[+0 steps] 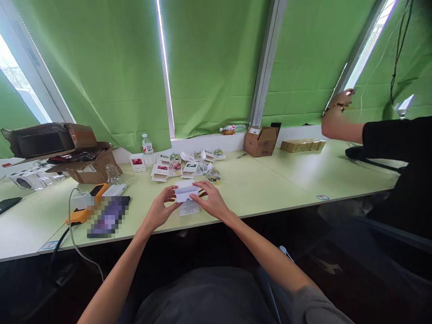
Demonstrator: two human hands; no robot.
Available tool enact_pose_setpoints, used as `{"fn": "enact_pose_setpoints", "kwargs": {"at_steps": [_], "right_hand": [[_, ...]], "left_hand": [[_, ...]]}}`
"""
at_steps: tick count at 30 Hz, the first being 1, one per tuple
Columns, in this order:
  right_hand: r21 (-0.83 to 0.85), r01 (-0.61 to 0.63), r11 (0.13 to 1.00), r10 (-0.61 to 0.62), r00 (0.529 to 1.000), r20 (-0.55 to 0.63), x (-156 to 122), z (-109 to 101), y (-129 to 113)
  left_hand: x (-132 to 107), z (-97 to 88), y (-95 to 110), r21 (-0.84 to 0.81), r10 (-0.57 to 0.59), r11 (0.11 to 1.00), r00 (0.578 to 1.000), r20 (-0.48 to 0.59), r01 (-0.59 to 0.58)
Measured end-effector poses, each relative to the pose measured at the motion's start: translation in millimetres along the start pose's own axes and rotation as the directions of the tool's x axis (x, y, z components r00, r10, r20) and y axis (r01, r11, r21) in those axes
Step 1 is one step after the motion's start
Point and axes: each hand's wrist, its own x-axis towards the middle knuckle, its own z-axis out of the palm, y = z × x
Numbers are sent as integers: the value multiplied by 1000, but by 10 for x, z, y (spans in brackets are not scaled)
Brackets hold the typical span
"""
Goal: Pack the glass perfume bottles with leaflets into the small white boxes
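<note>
A small white cardboard box (184,196) is held up between my two hands over the near part of the table, with its top flaps open. My left hand (162,207) grips its left side with thumb and fingers. From the right, my right hand (212,201) holds the other side, its thumb on the front wall. Beneath the box lies a white printed sheet or flap (189,208); whether it is joined to the box I cannot tell. Just beyond are several opened white boxes (159,172), clear round containers (212,174) and a small gold cylinder (218,181).
On the left sit a torn carton (87,171), a power strip (114,191) and a phone-like purple item (110,217). A plastic bottle (147,146) stands behind. Right of centre are a brown carton (261,141) and small tan boxes (302,145). A person's raised arm (340,123) reaches in.
</note>
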Motion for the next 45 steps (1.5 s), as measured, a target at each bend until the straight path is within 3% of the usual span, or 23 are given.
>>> {"fn": "enact_pose_setpoints", "kwargs": {"at_steps": [13, 19, 33, 45], "right_hand": [[27, -32, 999, 32, 999, 17, -6, 10, 34], [37, -50, 998, 48, 998, 35, -8, 9, 13], [48, -118, 992, 118, 993, 16, 2, 24, 87], [-114, -71, 991, 93, 976, 198, -28, 116, 203]], "left_hand": [[-6, 20, -39, -14, -44, 999, 998, -51, 43], [0, 40, 6, 1, -37, 999, 998, 54, 37], [0, -63, -16, 54, -99, 994, 993, 57, 96], [21, -258, -219, 49, -200, 979, 978, 58, 198]]}}
